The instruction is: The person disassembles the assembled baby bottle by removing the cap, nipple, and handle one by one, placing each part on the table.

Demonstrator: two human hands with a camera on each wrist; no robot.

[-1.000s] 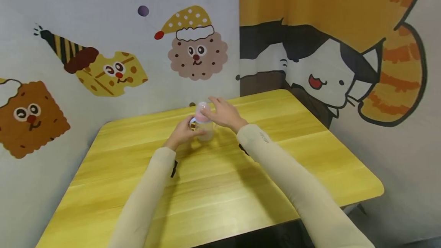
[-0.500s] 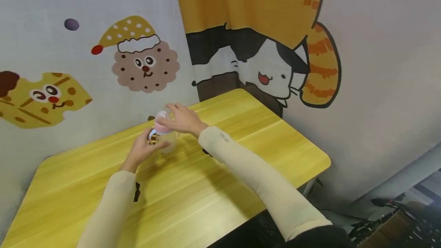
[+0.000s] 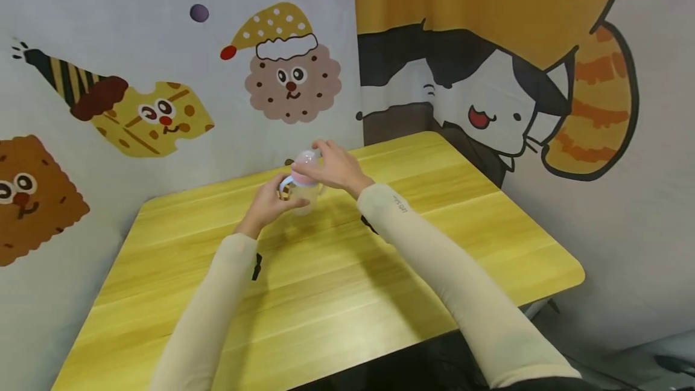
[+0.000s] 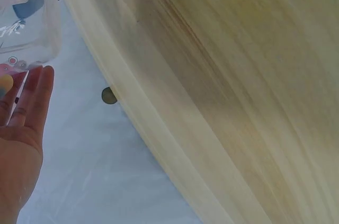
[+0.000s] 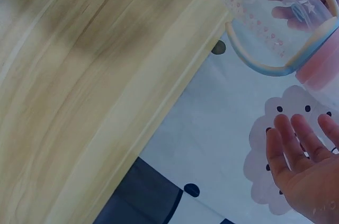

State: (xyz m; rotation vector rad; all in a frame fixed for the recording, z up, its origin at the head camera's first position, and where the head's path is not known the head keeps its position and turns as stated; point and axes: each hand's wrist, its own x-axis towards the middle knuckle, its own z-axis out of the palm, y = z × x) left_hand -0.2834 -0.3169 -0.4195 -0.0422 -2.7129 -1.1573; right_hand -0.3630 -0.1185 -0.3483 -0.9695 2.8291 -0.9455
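A clear baby bottle [image 3: 306, 206] with a pink collar and a clear domed cap is held near the table's far edge. My left hand [image 3: 266, 204] grips its body, with the thumb on the near side and fingers round the back. Light blue and cream handles [image 5: 259, 68] stick out from below the pink collar [image 5: 321, 65]. My right hand [image 3: 339, 168] is at the cap, its thumb over the pink collar. Its other fingers [image 5: 299, 134] are extended and a little apart from the bottle in the right wrist view; the thumb is out of that view.
A yellow wood-grain table [image 3: 326, 294] lies under both arms. Behind it hangs a pale wall covering [image 3: 163, 29] with cartoon food and cats, close to the far edge. Black straps [image 3: 257, 267] show at the wrists.
The head view swung to the right and came back. Both hands stay at the bottle in nearly the same pose, and the bottle leans slightly more.
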